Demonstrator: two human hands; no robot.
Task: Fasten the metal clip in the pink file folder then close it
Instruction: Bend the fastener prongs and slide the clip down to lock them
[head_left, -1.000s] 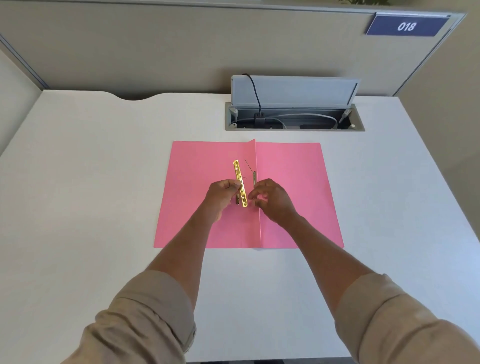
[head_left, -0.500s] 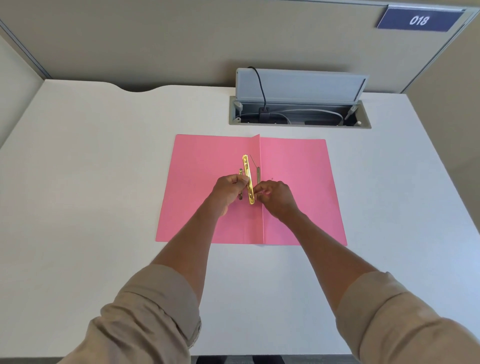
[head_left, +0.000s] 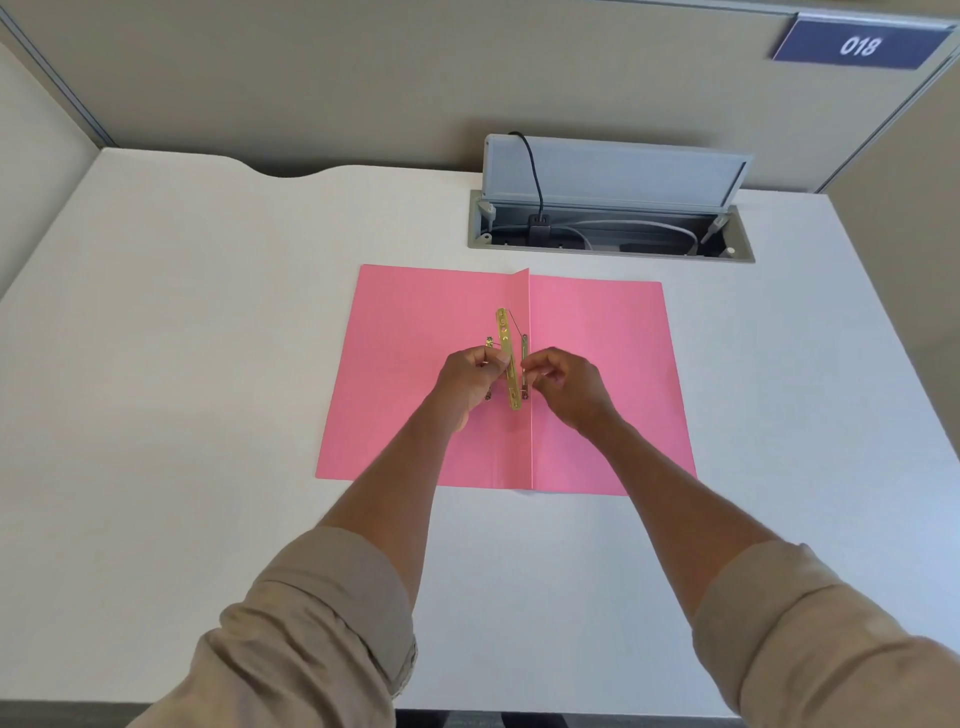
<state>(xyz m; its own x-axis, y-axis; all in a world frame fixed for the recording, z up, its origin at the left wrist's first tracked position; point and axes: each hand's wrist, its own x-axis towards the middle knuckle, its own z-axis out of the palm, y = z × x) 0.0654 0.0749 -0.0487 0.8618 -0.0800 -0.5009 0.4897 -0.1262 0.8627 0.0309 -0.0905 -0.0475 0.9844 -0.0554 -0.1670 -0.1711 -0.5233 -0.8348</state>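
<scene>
A pink file folder (head_left: 602, 364) lies open and flat on the white desk (head_left: 182, 364), its spine fold running toward me. A gold metal clip bar (head_left: 507, 343) rests along the left side of the spine, with thin metal prongs beside it. My left hand (head_left: 470, 382) pinches the bar near its middle from the left. My right hand (head_left: 563, 387) pinches a thin prong right of the bar, fingertips closed on it. The bar's middle is partly hidden by my fingers.
An open grey cable box (head_left: 610, 218) with a black plug and grey cables is set into the desk behind the folder. Beige partition walls (head_left: 363, 78) enclose the desk. A blue sign reading 018 (head_left: 860, 47) hangs at the upper right.
Both hands stay at the clip. The bar now lies straighter along the spine, and my fingers have shifted slightly along it. The camera view moved a little.
</scene>
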